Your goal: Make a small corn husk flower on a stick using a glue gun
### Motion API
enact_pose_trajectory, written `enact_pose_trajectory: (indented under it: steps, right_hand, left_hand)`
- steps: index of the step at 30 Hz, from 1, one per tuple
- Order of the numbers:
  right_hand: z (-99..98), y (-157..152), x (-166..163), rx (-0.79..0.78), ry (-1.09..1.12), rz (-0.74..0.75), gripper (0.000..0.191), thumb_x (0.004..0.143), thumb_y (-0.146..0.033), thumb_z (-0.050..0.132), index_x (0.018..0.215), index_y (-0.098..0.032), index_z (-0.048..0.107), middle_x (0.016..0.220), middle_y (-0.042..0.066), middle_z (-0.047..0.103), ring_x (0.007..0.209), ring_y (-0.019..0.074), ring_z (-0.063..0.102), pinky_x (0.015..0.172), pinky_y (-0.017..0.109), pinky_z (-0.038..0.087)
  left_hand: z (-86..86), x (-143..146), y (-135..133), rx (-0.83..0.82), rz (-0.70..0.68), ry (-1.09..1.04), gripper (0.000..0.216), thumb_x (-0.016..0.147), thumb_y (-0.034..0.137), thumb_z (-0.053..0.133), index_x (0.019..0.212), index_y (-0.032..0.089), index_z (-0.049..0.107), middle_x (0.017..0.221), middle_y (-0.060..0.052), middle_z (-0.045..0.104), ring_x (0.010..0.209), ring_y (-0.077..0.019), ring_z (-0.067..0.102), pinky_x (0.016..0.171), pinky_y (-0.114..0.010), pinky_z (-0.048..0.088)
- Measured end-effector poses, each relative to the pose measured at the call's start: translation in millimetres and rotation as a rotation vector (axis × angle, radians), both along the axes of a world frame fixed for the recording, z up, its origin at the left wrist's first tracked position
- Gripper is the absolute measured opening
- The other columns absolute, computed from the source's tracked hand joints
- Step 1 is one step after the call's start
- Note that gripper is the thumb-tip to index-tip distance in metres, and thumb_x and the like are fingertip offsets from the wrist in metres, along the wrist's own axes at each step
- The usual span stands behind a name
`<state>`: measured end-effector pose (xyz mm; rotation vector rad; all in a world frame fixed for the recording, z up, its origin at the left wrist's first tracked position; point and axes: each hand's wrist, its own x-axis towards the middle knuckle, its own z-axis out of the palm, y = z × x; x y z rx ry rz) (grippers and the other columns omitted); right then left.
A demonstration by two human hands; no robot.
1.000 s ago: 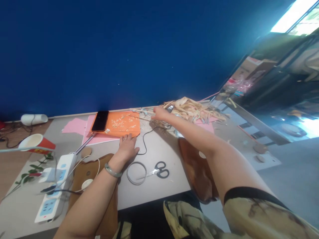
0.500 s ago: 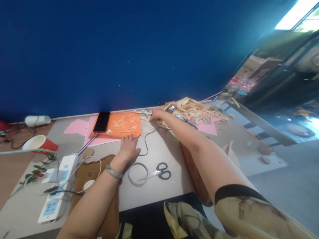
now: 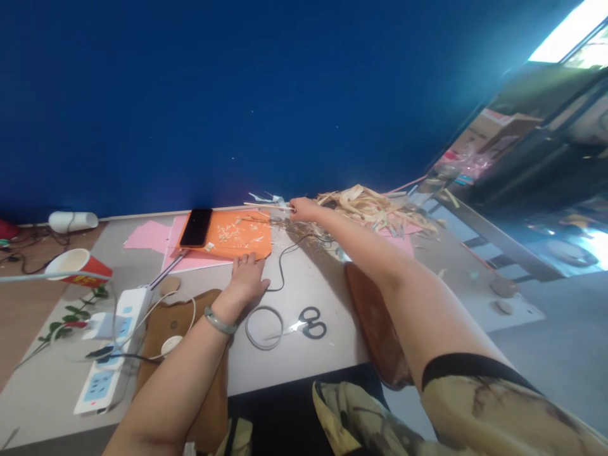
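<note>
My left hand lies flat with its thumb apart, its fingertips on the near edge of an orange sheet. Small pale scraps are scattered over that sheet, and a black phone lies on its left end. At the back of the table, my right hand is closed round thin pale strips whose ends stick out to the left. Beyond this hand is a heap of straw-coloured husk strips. Scissors and a grey ring-shaped coil lie in front of me.
A power strip with plugs and cables runs along the left. Near it stand a red paper cup and a leafy sprig. Brown leather-like pieces lie under my left forearm and right arm. A blue wall rises behind.
My right hand has lifted slightly at the back, and the pale strips in it have come up off the table. My left hand has stayed on the orange sheet.
</note>
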<state>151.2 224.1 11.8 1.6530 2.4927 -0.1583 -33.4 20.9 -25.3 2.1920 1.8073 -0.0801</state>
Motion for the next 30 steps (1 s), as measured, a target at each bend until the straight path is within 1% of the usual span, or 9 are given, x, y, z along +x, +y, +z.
enact_pose_trajectory:
  steps: [4,7,11,17,20,23,26,28,30]
  right_hand:
    - [17.3,-3.3,3.8,0.024,0.015,0.089,0.027,0.088,-0.029,0.053,0.107,-0.015,0.065,0.107,0.014,0.069,0.095,0.0231,0.064,0.070,0.025,0.041]
    - [30.2,-5.3,4.0,0.054,0.032,0.132,0.027,0.093,-0.032,0.046,0.106,-0.014,0.063,0.109,0.014,0.067,0.095,0.0231,0.062,0.071,0.026,0.040]
    - [47.4,-8.3,2.9,0.105,0.064,0.158,0.029,0.096,-0.033,0.043,0.107,-0.013,0.060,0.114,0.017,0.064,0.097,0.0239,0.060,0.074,0.028,0.040]
    - [70.8,-20.5,-2.4,0.021,0.296,0.224,0.023,0.097,-0.027,0.038,0.109,-0.013,0.054,0.096,0.009,0.072,0.076,0.0160,0.059,0.068,0.026,0.039]
    - [85.2,-27.8,-9.0,0.054,0.355,0.258,0.024,0.098,-0.027,0.036,0.109,-0.014,0.053,0.089,0.006,0.072,0.072,0.0147,0.058,0.067,0.025,0.039]
    - [102.6,-34.4,-16.5,0.141,0.286,0.260,0.026,0.099,-0.031,0.036,0.109,-0.016,0.054,0.087,0.005,0.071,0.074,0.0159,0.059,0.067,0.026,0.038]
    - [117.1,-39.0,-20.2,0.255,0.114,0.254,0.029,0.098,-0.038,0.038,0.109,-0.019,0.057,0.095,0.006,0.069,0.082,0.0204,0.060,0.069,0.029,0.039]
    - [121.3,-40.5,-19.5,0.304,0.004,0.271,0.031,0.097,-0.040,0.038,0.108,-0.020,0.059,0.103,0.008,0.067,0.089,0.0230,0.060,0.072,0.031,0.040]
    - [119.3,-40.7,-16.9,0.320,-0.096,0.305,0.031,0.096,-0.038,0.039,0.107,-0.019,0.062,0.107,0.010,0.066,0.096,0.0253,0.058,0.076,0.034,0.041]
  left_hand:
    - [-2.3,-0.4,0.4,0.001,0.001,0.019,0.046,0.082,0.038,0.052,0.121,0.015,0.055,0.133,-0.018,0.048,0.124,-0.0343,0.041,0.107,-0.048,0.023]
    - [-4.3,-1.2,0.5,0.014,-0.010,0.028,0.048,0.082,0.039,0.051,0.124,0.015,0.055,0.135,-0.018,0.048,0.124,-0.0340,0.041,0.107,-0.048,0.023]
    - [-4.4,-1.9,-0.2,0.032,-0.020,0.036,0.051,0.082,0.040,0.050,0.126,0.015,0.054,0.134,-0.018,0.048,0.124,-0.0339,0.043,0.106,-0.047,0.024]
    - [-2.2,-1.4,-0.8,0.035,-0.019,0.030,0.049,0.082,0.041,0.049,0.123,0.015,0.056,0.132,-0.018,0.050,0.122,-0.0343,0.044,0.105,-0.047,0.025]
    - [-2.6,-1.7,-0.8,0.041,-0.017,0.018,0.050,0.083,0.042,0.049,0.125,0.016,0.055,0.134,-0.018,0.049,0.123,-0.0343,0.043,0.105,-0.047,0.024]
    - [-4.0,-2.3,-0.6,0.056,-0.019,0.010,0.050,0.083,0.044,0.050,0.124,0.017,0.056,0.137,-0.018,0.048,0.124,-0.0340,0.042,0.105,-0.047,0.024]
    - [-5.0,-2.6,-0.4,0.055,-0.015,0.015,0.049,0.082,0.046,0.051,0.122,0.018,0.057,0.137,-0.017,0.048,0.125,-0.0338,0.042,0.104,-0.046,0.025]
    - [-4.9,-2.4,-0.4,0.051,-0.014,0.020,0.049,0.082,0.046,0.051,0.122,0.018,0.057,0.137,-0.017,0.048,0.125,-0.0338,0.041,0.105,-0.046,0.026]
    - [-4.7,-2.1,-0.3,0.049,-0.016,0.021,0.049,0.082,0.045,0.051,0.123,0.017,0.057,0.138,-0.018,0.047,0.126,-0.0339,0.041,0.105,-0.047,0.025]
